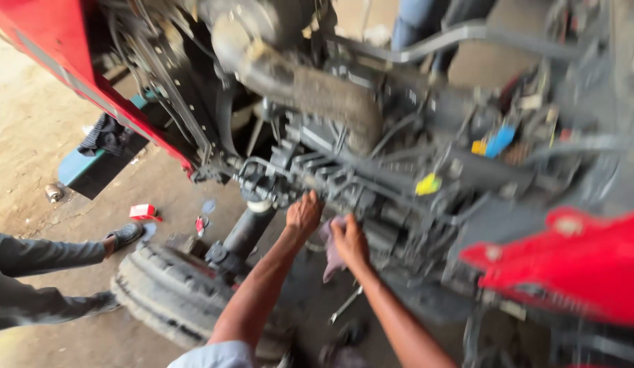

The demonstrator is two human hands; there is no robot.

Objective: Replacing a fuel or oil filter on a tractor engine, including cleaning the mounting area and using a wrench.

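Nearest you, a spanner point(345, 304) lies on the ground between your forearms, beside the front tyre point(168, 292). Your right hand point(349, 242) is closed around a pale cloth point(330, 253), which hangs down from your fist against the underside of the engine point(344, 180). Your left hand point(304, 213) reaches into the dark engine parts just beside it; its fingers are curled in, though blur hides whether they grip anything. To the left, another person's legs point(37, 276) stretch across the floor. Beyond, red bodywork point(54, 58).

dusty sunlit concrete floor point(31, 129)
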